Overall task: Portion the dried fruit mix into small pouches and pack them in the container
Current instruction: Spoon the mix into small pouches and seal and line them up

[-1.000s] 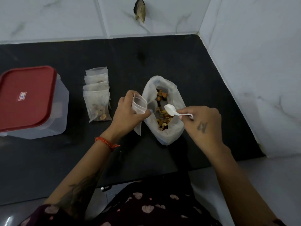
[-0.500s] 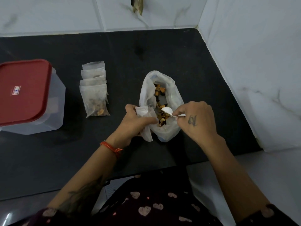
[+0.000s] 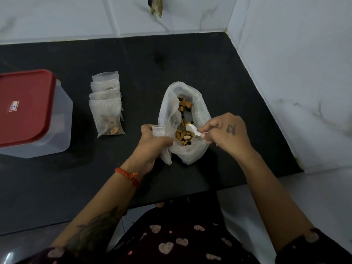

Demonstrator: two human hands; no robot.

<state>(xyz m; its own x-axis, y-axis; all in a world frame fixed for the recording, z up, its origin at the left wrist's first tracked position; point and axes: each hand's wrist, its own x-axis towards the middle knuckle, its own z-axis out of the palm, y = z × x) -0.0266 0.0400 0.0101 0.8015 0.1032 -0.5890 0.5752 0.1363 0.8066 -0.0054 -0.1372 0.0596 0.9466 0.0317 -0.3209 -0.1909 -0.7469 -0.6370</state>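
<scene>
Gripping an empty small pouch in the left hand, pinching a white spoon in the right hand, bowl down in the open fruit bag. Scooping stage; next, probably lifting level and tipping into the pouch. Counted left to right: one red-lidded container, lid on; four filled pouches visible; one bag.

On the black bench, the left hand grips a small pouch beside the open fruit bag, where the right hand pinches a white spoon over the fruit.
</scene>
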